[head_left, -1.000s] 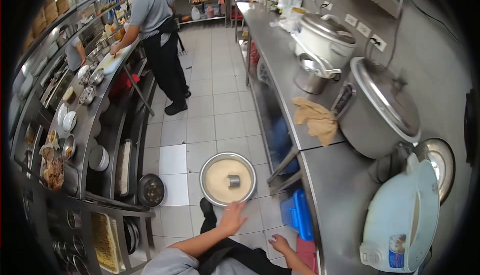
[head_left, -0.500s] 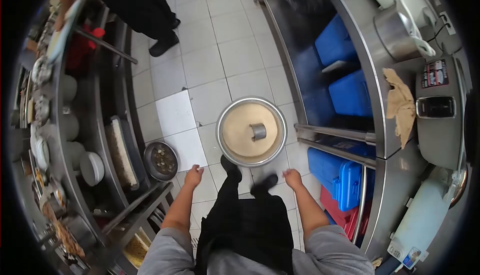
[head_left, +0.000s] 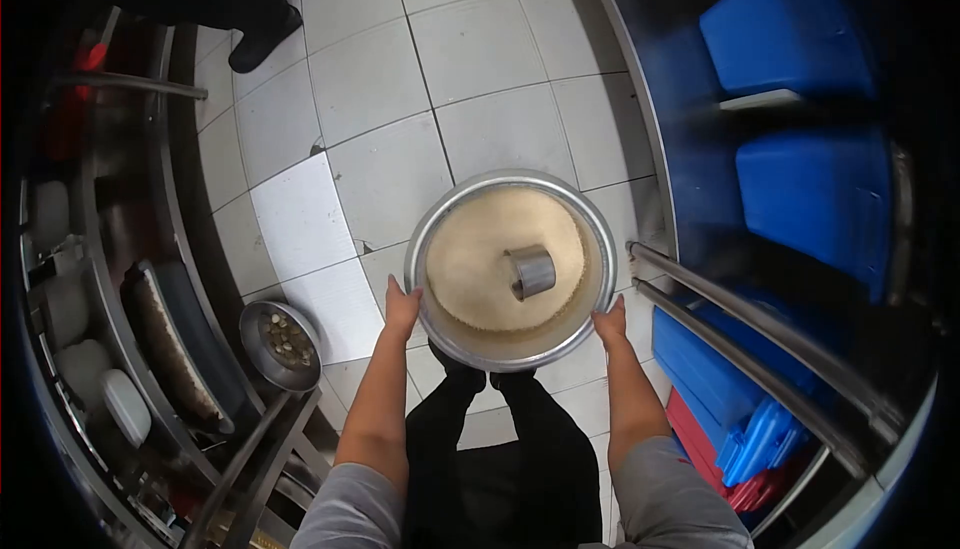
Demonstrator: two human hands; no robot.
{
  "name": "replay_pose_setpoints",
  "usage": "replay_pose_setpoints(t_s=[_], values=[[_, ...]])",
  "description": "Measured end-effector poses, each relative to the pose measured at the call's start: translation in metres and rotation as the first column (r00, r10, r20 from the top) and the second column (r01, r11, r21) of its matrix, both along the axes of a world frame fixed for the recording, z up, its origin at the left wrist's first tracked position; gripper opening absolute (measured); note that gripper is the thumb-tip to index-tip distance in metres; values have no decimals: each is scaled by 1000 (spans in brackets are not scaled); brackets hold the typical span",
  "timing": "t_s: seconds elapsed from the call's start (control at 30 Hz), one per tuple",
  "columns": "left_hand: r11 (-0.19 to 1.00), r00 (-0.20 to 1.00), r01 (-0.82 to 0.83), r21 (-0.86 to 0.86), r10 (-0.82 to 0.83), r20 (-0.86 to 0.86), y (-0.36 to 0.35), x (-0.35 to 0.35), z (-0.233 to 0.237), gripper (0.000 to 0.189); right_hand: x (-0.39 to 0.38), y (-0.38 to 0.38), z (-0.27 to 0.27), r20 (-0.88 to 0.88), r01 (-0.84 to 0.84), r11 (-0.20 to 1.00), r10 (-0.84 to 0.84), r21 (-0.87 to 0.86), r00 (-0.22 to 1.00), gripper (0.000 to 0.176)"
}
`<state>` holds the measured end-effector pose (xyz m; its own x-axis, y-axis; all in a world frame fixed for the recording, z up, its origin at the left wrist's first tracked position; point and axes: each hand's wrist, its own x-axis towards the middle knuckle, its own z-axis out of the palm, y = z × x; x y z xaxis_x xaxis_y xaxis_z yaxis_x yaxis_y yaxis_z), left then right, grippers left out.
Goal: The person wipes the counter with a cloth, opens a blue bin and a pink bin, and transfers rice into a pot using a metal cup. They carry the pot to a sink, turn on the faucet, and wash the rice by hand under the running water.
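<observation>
A large round metal pot [head_left: 440, 344] stands on the tiled floor in front of my feet, filled with pale grain-like contents [head_left: 480, 249]. A small metal cup [head_left: 537, 271] lies tilted on the contents. My left hand [head_left: 402, 307] is at the pot's left side, close against the rim, with thumb and fingers apart. On the opposite side, my right hand [head_left: 610, 323] is at the rim, its fingers partly spread; some fingertips are hidden by the pot. Whether either hand presses on the metal is hard to make out.
A metal bowl [head_left: 281, 347] with small pieces in it is at the left, beside a steel shelf unit [head_left: 180, 219]. Steel rails [head_left: 745, 319] and blue bins [head_left: 815, 189] line the right. Another person's shoe [head_left: 265, 41] is at the upper left.
My view has come down closer to the pot, which looks larger. Both hands have moved forward from in front of it to its two sides. My feet are now together against it.
</observation>
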<state>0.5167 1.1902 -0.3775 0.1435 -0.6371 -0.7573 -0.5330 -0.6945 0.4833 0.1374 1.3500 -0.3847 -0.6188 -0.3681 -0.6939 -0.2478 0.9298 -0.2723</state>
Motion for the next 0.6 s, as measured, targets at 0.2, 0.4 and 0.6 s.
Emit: replay_pose_setpoints(t_s=[0.2, 0.4, 0.6], values=[[981, 977, 192, 1, -191, 98, -10, 9, -50, 53, -31, -36, 4, 362, 305, 945, -328, 122, 872, 62], [971, 998, -20, 239, 32, -46, -31, 41, -38, 38, -52, -45, 21, 323, 177, 984, -175, 25, 930, 23], [959, 960, -173, 225, 215, -179, 19, 75, 115, 27, -18, -54, 180, 325, 304, 899, -199, -314, 925, 13]])
